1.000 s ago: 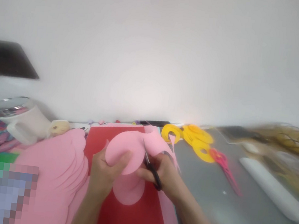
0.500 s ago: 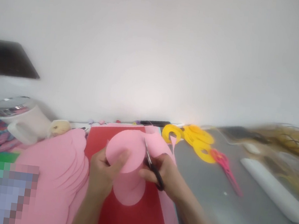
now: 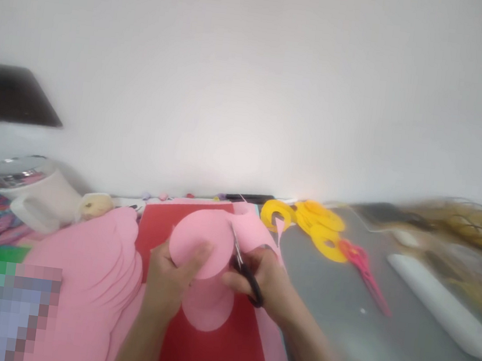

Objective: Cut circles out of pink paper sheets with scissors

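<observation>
Between thumb and fingers, my left hand (image 3: 174, 278) pinches a pink paper (image 3: 201, 237) with a rounded, cut edge. My right hand (image 3: 262, 277) is closed round the black handles of a pair of scissors (image 3: 248, 276). Their blades point up and away, lying along the right edge of the rounded shape. A strip of pink offcut (image 3: 252, 229) curls beyond the blades. Under the held piece, another pink rounded part (image 3: 208, 305) shows above a red sheet (image 3: 215, 353). Whether it belongs to the same paper I cannot tell.
Stacked pink cut-outs (image 3: 77, 260) lie at the left, by a white mug (image 3: 48, 198). Yellow paper rings (image 3: 319, 222) and pink scissors (image 3: 365, 275) rest on the grey surface (image 3: 336, 333) at right. A white roll-like object (image 3: 440, 304) is farther right, before a wall (image 3: 252, 88).
Both hands stay almost in place. My left thumb has shifted slightly to the right on the pink paper, and the scissors have barely moved along its edge.
</observation>
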A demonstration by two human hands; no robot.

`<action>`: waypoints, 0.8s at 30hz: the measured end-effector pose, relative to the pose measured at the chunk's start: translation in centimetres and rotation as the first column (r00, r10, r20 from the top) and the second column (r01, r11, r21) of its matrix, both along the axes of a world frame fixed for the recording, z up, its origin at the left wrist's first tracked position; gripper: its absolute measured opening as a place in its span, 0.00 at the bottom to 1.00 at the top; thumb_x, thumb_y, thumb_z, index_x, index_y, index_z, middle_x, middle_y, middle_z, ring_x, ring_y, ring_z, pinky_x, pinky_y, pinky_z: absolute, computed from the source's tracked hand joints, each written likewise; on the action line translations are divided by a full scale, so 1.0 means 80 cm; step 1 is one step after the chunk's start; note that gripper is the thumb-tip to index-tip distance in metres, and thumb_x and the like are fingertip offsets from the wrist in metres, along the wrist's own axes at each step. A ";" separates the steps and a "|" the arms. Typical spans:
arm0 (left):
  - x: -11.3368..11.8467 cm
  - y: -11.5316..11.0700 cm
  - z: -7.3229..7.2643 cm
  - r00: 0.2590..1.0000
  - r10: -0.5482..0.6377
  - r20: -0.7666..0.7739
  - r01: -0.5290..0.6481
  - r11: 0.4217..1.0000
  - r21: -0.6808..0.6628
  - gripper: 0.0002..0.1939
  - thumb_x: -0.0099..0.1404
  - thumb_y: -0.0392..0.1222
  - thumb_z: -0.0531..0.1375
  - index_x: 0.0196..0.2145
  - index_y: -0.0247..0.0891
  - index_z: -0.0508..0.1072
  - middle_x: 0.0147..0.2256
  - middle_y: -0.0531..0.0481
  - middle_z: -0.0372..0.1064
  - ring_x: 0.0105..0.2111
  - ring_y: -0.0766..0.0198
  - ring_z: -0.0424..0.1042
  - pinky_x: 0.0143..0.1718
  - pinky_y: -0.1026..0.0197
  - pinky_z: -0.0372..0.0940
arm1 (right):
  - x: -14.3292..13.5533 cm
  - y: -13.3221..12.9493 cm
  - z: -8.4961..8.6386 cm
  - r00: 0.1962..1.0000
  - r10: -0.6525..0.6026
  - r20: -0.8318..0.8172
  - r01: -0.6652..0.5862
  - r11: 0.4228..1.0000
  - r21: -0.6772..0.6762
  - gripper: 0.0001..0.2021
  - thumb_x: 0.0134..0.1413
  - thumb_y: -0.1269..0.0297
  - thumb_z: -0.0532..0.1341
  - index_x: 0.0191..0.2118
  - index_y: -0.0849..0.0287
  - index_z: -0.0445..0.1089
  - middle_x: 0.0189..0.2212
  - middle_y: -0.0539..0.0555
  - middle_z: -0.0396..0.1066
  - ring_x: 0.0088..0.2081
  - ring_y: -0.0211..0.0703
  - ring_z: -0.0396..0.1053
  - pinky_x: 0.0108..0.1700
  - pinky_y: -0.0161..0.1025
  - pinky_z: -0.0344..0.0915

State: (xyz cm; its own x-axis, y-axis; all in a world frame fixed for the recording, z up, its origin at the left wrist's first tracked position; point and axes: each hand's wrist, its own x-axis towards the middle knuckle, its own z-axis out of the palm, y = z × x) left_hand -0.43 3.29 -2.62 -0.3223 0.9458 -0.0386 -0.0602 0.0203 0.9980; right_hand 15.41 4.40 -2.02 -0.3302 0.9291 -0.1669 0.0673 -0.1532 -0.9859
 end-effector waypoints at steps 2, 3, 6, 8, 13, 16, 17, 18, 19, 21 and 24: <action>0.001 0.000 0.001 1.000 0.000 -0.024 0.000 0.999 -0.034 0.13 0.44 0.45 0.71 0.20 0.35 0.73 0.15 0.55 0.62 0.16 0.69 0.60 0.14 0.67 0.55 | -0.001 -0.001 0.003 0.998 0.024 -0.052 -0.024 1.000 0.003 0.24 0.32 0.52 0.75 0.19 0.60 0.59 0.19 0.45 0.54 0.24 0.34 0.50 0.24 0.33 0.48; 0.001 0.001 0.000 1.000 0.003 -0.030 -0.004 0.999 -0.037 0.13 0.44 0.45 0.71 0.19 0.36 0.72 0.14 0.55 0.61 0.15 0.69 0.59 0.14 0.67 0.55 | -0.002 -0.002 0.005 0.995 0.045 -0.084 -0.045 0.999 0.000 0.24 0.32 0.52 0.75 0.21 0.60 0.61 0.20 0.45 0.56 0.25 0.34 0.52 0.25 0.33 0.50; 0.001 0.002 -0.004 0.999 0.045 -0.025 -0.045 0.999 -0.020 0.17 0.46 0.48 0.70 0.14 0.37 0.67 0.13 0.55 0.59 0.15 0.67 0.59 0.14 0.65 0.55 | -0.004 -0.004 0.007 0.982 0.115 -0.149 -0.116 0.993 0.003 0.22 0.35 0.52 0.74 0.25 0.60 0.64 0.22 0.45 0.57 0.25 0.35 0.53 0.26 0.33 0.51; 0.003 0.003 -0.005 0.995 0.099 -0.024 -0.099 0.995 -0.001 0.17 0.45 0.48 0.70 0.15 0.37 0.67 0.13 0.54 0.60 0.16 0.66 0.61 0.15 0.65 0.57 | -0.006 -0.006 0.006 0.973 0.151 -0.173 -0.151 0.988 0.011 0.21 0.38 0.51 0.73 0.26 0.60 0.64 0.22 0.45 0.57 0.25 0.34 0.52 0.26 0.33 0.50; 0.014 -0.002 0.002 0.979 0.191 -0.064 -0.190 0.982 0.017 0.13 0.47 0.47 0.69 0.21 0.37 0.72 0.20 0.51 0.69 0.23 0.61 0.71 0.22 0.63 0.66 | -0.013 -0.008 0.000 0.957 0.176 -0.231 -0.165 0.984 0.068 0.20 0.43 0.51 0.71 0.25 0.59 0.62 0.21 0.44 0.54 0.24 0.34 0.48 0.28 0.34 0.51; 0.017 -0.004 0.004 0.975 0.214 -0.058 -0.214 0.977 -0.002 0.14 0.47 0.49 0.69 0.22 0.37 0.71 0.20 0.51 0.69 0.22 0.59 0.71 0.21 0.62 0.65 | -0.015 -0.008 0.000 0.958 0.149 -0.247 -0.138 0.989 0.061 0.20 0.43 0.52 0.71 0.24 0.58 0.61 0.20 0.42 0.51 0.23 0.33 0.44 0.27 0.34 0.50; 0.018 -0.004 0.004 0.972 0.228 -0.056 -0.228 0.974 0.008 0.14 0.46 0.50 0.69 0.23 0.37 0.72 0.21 0.51 0.71 0.24 0.58 0.72 0.22 0.61 0.67 | -0.015 -0.008 0.000 0.958 0.142 -0.249 -0.132 0.990 0.057 0.20 0.43 0.53 0.71 0.24 0.57 0.61 0.19 0.42 0.50 0.23 0.33 0.43 0.27 0.34 0.49; 0.018 -0.004 0.004 0.969 0.242 -0.059 -0.241 0.970 0.025 0.15 0.47 0.50 0.69 0.24 0.37 0.72 0.22 0.50 0.72 0.26 0.57 0.73 0.24 0.61 0.68 | -0.015 -0.009 0.001 0.958 0.139 -0.249 -0.130 0.990 0.053 0.20 0.43 0.53 0.71 0.24 0.57 0.61 0.19 0.42 0.50 0.22 0.33 0.43 0.27 0.34 0.49; 0.019 -0.004 0.004 0.965 0.251 -0.068 -0.249 0.968 0.044 0.15 0.47 0.50 0.68 0.24 0.37 0.73 0.24 0.49 0.73 0.28 0.56 0.74 0.27 0.60 0.69 | -0.015 -0.009 0.001 0.958 0.138 -0.251 -0.130 0.990 0.048 0.20 0.43 0.54 0.71 0.24 0.57 0.60 0.19 0.42 0.50 0.22 0.32 0.43 0.27 0.34 0.49; 0.021 -0.005 0.005 0.960 0.262 -0.099 -0.257 0.965 0.058 0.15 0.49 0.52 0.67 0.25 0.37 0.73 0.24 0.49 0.73 0.28 0.57 0.74 0.28 0.60 0.69 | -0.015 -0.010 0.002 0.957 0.135 -0.257 -0.129 0.991 0.040 0.19 0.44 0.56 0.71 0.24 0.57 0.59 0.19 0.41 0.50 0.22 0.32 0.43 0.26 0.33 0.48; 0.024 -0.007 0.007 0.954 0.251 -0.162 -0.250 0.968 0.031 0.16 0.50 0.53 0.66 0.19 0.38 0.70 0.19 0.52 0.68 0.21 0.61 0.69 0.22 0.61 0.66 | -0.015 -0.011 0.002 0.953 0.130 -0.273 -0.124 0.991 0.040 0.20 0.44 0.58 0.71 0.23 0.57 0.58 0.18 0.41 0.49 0.22 0.31 0.43 0.26 0.33 0.48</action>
State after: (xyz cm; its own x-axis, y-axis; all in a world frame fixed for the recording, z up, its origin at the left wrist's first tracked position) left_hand 1.47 2.74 -2.03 -0.5500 0.8340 0.0436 0.1018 0.0152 0.9947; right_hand 14.20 3.53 -1.85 -0.4761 0.8788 -0.0333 -0.1887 -0.1391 -0.9721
